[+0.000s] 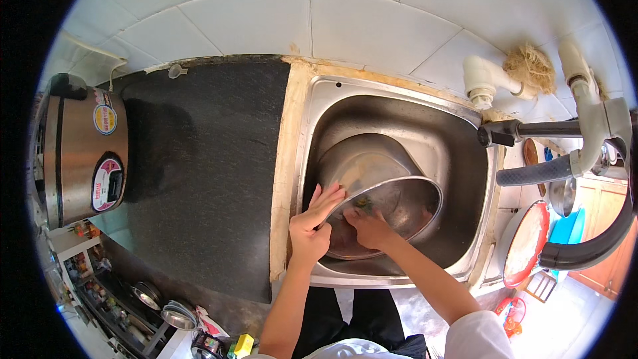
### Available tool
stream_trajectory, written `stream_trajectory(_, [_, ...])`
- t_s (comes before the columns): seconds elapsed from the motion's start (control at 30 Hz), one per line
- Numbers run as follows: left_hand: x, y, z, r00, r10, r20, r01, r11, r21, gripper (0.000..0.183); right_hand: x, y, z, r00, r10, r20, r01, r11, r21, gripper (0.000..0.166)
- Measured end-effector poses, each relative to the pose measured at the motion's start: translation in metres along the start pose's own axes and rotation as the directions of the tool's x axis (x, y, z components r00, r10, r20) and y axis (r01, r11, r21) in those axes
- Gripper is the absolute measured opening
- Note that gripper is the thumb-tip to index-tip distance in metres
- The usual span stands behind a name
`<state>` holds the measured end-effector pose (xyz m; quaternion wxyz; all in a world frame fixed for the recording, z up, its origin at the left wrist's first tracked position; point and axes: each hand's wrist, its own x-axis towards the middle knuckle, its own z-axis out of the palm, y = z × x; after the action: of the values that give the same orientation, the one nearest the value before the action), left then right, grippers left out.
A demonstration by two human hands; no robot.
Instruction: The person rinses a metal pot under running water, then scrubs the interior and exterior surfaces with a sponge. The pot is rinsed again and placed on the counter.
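A large metal bowl or pot (374, 159) lies tilted in a stainless steel sink (453, 169), its round opening turned towards me. My left hand (313, 224) grips its rim at the left, with the fingers spread along the outer wall. Inside the opening is my right hand (371, 229), its fingertips near the inner surface beside a small greenish thing (364, 203), too small to make out. Whether the right fingers hold anything cannot be seen.
A rice cooker (84, 154) stands on the dark countertop (214, 169) left of the sink. A black-ended tap (498, 134), a grey hose (536, 172) and white pipes (481, 80) are at the right. A red-rimmed basin (526, 244) sits beyond the sink's right edge.
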<state>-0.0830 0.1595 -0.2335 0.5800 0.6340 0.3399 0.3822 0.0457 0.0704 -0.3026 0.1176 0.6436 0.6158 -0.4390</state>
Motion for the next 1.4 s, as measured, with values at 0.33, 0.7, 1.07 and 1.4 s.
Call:
stream_trajectory(0.33, [0.003,0.005,0.004,0.977,-0.144,-0.155,0.139,0.989,-0.041,0.061,-0.034,-0.006,-0.010,0.989,-0.069,0.131,0.066,0.997,0.029,0.052])
stream_trajectory(0.7, [0.002,0.002,0.003,0.975,-0.149,-0.163,0.141,0.988,-0.058,0.060,-0.065,0.003,-0.017,0.951,-0.262,0.164,0.253,0.965,0.074,0.045])
stream_trajectory(1.07, [0.002,0.004,0.001,0.970,-0.168,-0.176,0.152,0.983,-0.102,0.060,-0.042,-0.001,-0.008,0.978,-0.150,0.148,0.143,0.988,0.056,0.049])
stream_trajectory(1.4, [0.003,0.002,0.001,0.983,-0.124,-0.133,0.116,0.991,-0.071,0.059,-0.007,-0.007,-0.022,0.952,0.019,0.305,-0.018,1.000,-0.008,0.055])
